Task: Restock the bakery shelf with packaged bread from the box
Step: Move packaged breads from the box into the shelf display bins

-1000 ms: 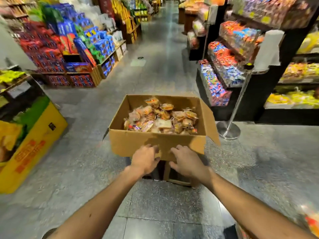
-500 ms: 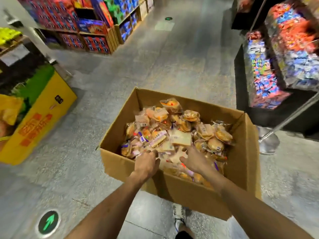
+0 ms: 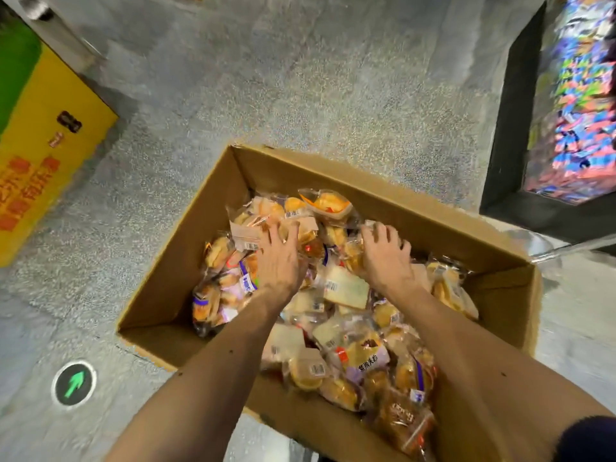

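Bright, even light from above fills the view, and the floor [image 3: 333, 78] carries a pale sheen, with only soft shadow beside the box [image 3: 186, 248]. The box's left inner wall sits in shade. Small glints flash off the clear wrappers of the packs [image 3: 346, 288], which are the sharpest part. Motion blur smears the shelf [image 3: 580, 111] at right and the yellow stand [image 3: 50, 155] at left. Wide-angle distortion bows the edges and swells the arms [image 3: 206, 378] near the bottom.

We see a brown cardboard box [image 3: 186, 261] w/ golden & white bread packs [image 3: 346, 288], some purple labels [image 3: 248, 281]. Left of box: yellow display [image 3: 56, 181] w/ orange print, green arrow sticker [image 3: 74, 383]. Floor [image 3: 300, 78] under box: grey, speckled.
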Tool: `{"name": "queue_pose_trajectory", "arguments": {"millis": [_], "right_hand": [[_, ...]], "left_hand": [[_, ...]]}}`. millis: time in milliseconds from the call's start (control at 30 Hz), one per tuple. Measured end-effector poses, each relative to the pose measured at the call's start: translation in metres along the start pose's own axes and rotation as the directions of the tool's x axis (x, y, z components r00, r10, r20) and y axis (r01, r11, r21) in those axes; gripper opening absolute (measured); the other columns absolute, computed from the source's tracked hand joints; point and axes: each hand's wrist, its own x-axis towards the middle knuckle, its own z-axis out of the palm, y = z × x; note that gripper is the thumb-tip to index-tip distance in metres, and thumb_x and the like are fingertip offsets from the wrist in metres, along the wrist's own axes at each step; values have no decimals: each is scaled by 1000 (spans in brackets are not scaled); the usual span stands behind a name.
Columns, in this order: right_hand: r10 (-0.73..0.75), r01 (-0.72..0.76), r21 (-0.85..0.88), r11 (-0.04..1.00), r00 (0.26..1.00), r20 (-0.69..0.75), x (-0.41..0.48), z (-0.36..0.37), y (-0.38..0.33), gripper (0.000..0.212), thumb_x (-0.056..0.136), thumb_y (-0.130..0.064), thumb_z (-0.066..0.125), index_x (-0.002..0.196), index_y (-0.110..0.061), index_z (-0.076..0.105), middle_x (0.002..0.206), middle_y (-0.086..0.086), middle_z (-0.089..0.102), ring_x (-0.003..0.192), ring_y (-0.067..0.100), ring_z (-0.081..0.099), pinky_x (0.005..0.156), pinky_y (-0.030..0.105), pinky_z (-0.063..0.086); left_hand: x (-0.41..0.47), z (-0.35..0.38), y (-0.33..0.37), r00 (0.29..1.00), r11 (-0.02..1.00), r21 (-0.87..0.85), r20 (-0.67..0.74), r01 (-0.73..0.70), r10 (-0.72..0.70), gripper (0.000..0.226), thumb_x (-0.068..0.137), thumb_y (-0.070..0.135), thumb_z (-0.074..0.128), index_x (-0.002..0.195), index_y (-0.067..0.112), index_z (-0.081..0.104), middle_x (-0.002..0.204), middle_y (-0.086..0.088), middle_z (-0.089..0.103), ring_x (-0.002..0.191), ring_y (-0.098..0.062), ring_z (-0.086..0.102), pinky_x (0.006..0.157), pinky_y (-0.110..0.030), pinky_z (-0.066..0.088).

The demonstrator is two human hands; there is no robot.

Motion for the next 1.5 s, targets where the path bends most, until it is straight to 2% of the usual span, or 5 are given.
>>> {"name": "queue_pose_trajectory", "arguments": {"millis": [367,667,1033,1267,1500], "right_hand": [[-30,29,70,997,999,15,22,35,12,107,78,-35,82,154,-16,9,155,16,18,141,39,20,103,48,47],[-75,97,334,937,994,-78,15,32,28,77,85,-8,72,151,-19,32,150,7,36,133,30,31,111,45,35],[-94,74,426,902,995,27,-51,6,8,72,91,-6,63,153,-25,29,148,4,44,132,27,42,107,37,36],[82,-124,583,803,992,97,-124,-7,-26,64,85,-23,73,136,-28,34,125,3,54,113,27,55,92,45,49],[223,28,672,740,932,-286,-214,-33,-68,52,80,-17,77,126,-14,54,140,7,43,128,23,43,103,34,42]], "left_hand": [[45,40,14,945,887,326,131,-327,300,89,92,30,64,151,39,-2,161,-23,-14,145,-53,-9,111,-74,15],[42,26,13,946,845,425,131,-324,297,59,97,13,53,147,20,24,161,-24,2,145,-55,5,109,-72,21],[-20,-16,-3,906,836,357,228,-417,355,53,101,50,43,149,32,30,165,-12,0,148,-48,-1,113,-67,19],[-83,-43,-24,897,891,137,170,-433,409,50,98,52,41,145,33,39,158,-8,24,142,-36,22,111,-53,33],[-123,-83,-63,897,862,-327,78,-388,434,41,92,52,59,121,23,61,143,-3,47,129,-28,47,104,-36,37]]}}
